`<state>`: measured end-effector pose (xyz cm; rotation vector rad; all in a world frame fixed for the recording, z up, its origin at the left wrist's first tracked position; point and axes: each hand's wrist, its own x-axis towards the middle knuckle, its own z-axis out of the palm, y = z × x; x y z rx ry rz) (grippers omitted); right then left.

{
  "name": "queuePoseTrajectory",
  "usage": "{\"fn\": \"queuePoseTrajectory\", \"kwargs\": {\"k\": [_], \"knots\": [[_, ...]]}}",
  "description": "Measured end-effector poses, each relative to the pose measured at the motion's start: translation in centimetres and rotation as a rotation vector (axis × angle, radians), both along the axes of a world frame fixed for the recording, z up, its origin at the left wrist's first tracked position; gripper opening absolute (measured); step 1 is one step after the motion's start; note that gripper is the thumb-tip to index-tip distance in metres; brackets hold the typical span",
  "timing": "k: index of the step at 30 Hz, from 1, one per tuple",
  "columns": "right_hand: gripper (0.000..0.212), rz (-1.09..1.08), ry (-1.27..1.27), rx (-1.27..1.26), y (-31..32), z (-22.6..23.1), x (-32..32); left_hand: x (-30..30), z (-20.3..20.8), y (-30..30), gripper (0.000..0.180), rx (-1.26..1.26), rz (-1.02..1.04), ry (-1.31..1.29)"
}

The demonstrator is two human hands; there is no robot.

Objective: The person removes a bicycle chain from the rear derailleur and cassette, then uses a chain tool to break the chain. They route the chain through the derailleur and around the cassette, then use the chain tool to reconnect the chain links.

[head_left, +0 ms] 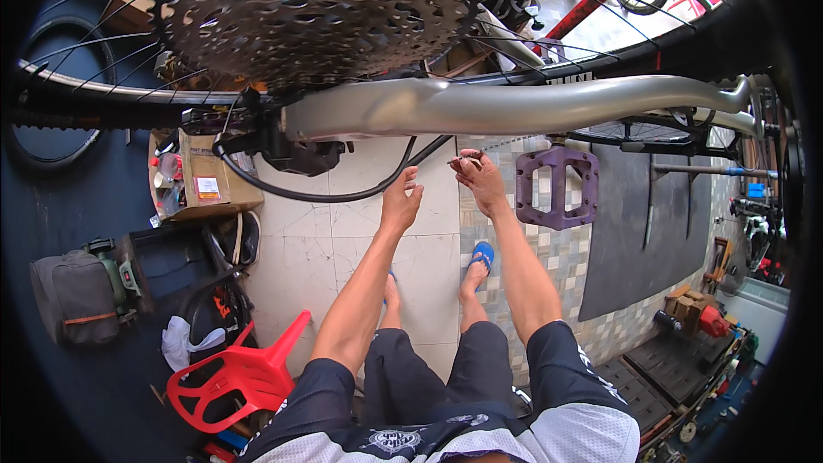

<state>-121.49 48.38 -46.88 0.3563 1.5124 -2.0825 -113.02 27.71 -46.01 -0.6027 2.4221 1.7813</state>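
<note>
My right hand [480, 182] pinches a short dark piece that looks like the end of a bicycle chain [465, 158]; a thin strand shows farther right behind the pedal. My left hand [399, 201] is raised beside the black cable housing [347, 195], thumb apart from the fingers, with nothing visible in it. Above both hands runs the silver frame tube [480, 107] of a bicycle. A large cassette [317, 13] fills the top, with the black rear derailleur [300, 156] below it. To the right of my right hand hangs a purple flat pedal [557, 189].
A red plastic chair [240, 373] stands at the lower left. A cardboard box [214, 176], a grey bag [75, 296] and a black bin [171, 266] line the left side. A dark mat [643, 231] lies on the right, near dark cases [673, 369] with tools.
</note>
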Motion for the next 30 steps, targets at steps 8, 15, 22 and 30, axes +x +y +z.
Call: {"fn": "queuePoseTrajectory", "kwargs": {"k": [8, 15, 22, 30], "knots": [[0.026, -0.075, -0.002, -0.159, -1.3, 4.4, 1.2, -2.5, 3.8, 2.0, 0.045, 0.002, -0.141, 0.174], [0.024, -0.055, 0.053, -0.183, -1.2, 5.5, 1.4, -3.4, 6.2, 3.0, 0.019, -0.146, -0.166, 0.326], [0.031, 0.433, 0.247, 0.661, 0.1, 8.6, 1.1, -2.9, 9.2, 1.1, 0.011, -0.525, -0.384, 0.302], [0.026, 0.413, 1.381, 0.913, -0.9, 12.0, -0.7, -4.5, 11.7, 0.0, 0.011, -0.730, -0.562, 0.306]]}}
